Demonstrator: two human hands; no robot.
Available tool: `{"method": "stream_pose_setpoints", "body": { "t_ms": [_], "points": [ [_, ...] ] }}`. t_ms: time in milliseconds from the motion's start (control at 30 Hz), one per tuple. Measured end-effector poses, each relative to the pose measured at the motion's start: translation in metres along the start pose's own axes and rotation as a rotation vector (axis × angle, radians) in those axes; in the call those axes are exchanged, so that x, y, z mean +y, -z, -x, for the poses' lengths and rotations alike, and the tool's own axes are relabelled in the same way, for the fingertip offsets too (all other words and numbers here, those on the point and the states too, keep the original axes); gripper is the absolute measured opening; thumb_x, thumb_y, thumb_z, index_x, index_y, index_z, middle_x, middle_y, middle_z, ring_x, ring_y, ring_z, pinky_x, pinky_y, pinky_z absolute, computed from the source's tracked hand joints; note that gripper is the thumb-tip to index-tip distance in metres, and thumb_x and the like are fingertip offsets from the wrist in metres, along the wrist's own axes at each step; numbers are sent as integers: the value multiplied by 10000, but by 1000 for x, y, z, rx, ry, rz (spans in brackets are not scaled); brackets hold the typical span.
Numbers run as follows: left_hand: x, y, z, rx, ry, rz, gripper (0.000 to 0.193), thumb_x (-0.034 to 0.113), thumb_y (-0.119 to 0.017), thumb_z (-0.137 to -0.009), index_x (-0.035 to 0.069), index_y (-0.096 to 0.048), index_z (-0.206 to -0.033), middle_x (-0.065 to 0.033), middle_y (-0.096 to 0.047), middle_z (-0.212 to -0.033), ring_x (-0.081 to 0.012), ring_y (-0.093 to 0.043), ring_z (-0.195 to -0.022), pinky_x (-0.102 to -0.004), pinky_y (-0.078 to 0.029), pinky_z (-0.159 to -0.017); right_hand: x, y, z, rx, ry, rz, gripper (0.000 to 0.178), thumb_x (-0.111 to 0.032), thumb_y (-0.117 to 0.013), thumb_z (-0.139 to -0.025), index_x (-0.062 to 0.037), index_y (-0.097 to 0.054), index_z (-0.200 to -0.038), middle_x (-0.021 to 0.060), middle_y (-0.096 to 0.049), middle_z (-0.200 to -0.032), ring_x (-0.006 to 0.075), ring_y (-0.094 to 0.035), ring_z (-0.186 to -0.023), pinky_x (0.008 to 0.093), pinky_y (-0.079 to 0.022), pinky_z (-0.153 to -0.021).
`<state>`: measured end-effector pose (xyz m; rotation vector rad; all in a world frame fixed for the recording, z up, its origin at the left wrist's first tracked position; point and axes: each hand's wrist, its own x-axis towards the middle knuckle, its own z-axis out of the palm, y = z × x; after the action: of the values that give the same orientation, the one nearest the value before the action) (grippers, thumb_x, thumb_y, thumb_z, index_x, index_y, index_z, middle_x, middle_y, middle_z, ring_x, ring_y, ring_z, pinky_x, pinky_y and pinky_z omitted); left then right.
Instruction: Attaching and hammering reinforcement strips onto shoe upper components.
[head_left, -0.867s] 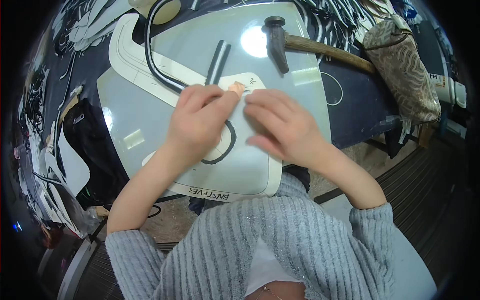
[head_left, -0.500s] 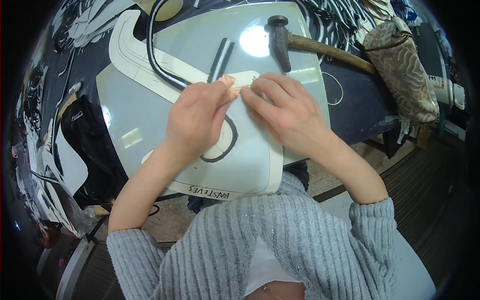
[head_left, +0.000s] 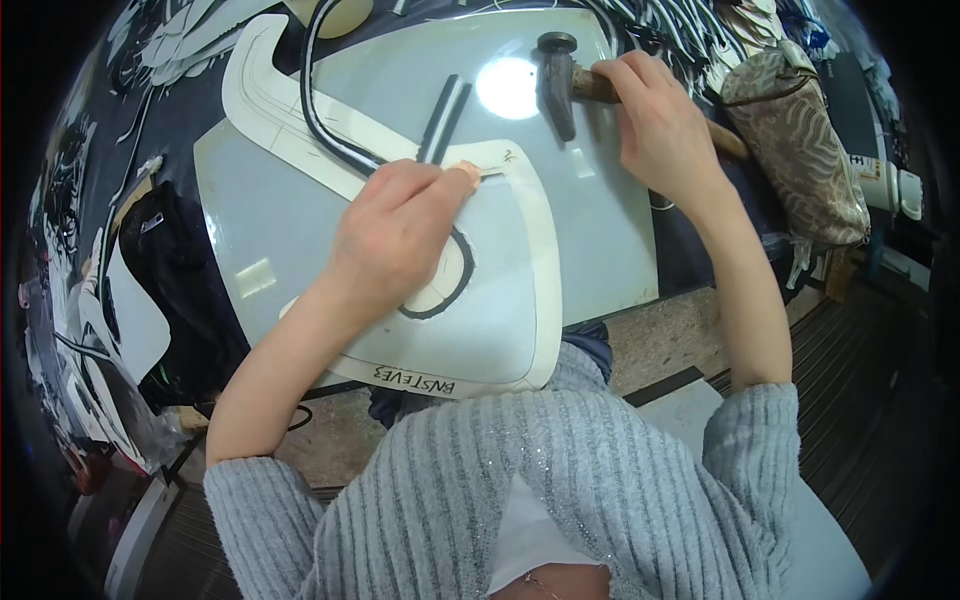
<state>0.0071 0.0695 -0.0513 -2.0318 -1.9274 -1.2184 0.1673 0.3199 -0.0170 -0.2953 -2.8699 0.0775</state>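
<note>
My left hand (head_left: 400, 225) is closed, its thumb and fingers pressed together low over a cream cut-out pattern piece (head_left: 545, 280). A long black strip with a pale edge (head_left: 330, 145) curves down from the far side and runs under these fingers, where its end is hidden. My right hand (head_left: 665, 130) is wrapped round the wooden handle of a hammer, close behind the head. The dark metal hammer head (head_left: 560, 85) lies on the pale, glossy board (head_left: 600, 230). Just beyond my left hand rests a short, straight dark strip (head_left: 443, 120).
A patterned pouch (head_left: 795, 150) stands at the right, beside a white bottle (head_left: 885, 187). Bundles of narrow strips (head_left: 675, 40) lie at the far right. Pale cut pieces (head_left: 190, 40) are heaped at the far left, and a black bag (head_left: 185, 290) lies left of the board.
My right hand has left the spot beside my left fingers, moved right and away from me, and taken hold of the hammer handle. My left hand stays pressed in place.
</note>
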Motion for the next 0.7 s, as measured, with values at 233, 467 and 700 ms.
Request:
{"method": "stream_pose_setpoints", "body": {
  "t_ms": [233,467,700],
  "points": [
    [-3,6,3,-51,-26,-10,443,-152,-728,-740,-28,-567,-1134,-105,-713,-967,-256,-667,-821,-341,-546,-725,-57,29,-8,-108,-13,-285,286,-305,-586,-988,-37,-532,-906,141,-610,-741,355,-640,-646,421,-521,-573],
    [-1,7,3,-18,-25,11,434,-152,-732,-744,-33,-546,-1117,-128,-711,-951,-281,-684,-817,-360,-559,-732,-78,35,2,-289,50,-100,366,-364,-579,-986,-32,-544,-834,118,-623,-621,302,-626,-517,385,-492,-478],
    [0,9,5,-31,-19,6,435,-120,-740,-769,-42,-531,-1143,-152,-707,-984,-277,-695,-837,-335,-562,-757,-86,43,-2,-260,11,-157,381,-361,-601,-972,-38,-545,-778,112,-611,-579,293,-633,-506,378,-489,-463]
  ]
}}
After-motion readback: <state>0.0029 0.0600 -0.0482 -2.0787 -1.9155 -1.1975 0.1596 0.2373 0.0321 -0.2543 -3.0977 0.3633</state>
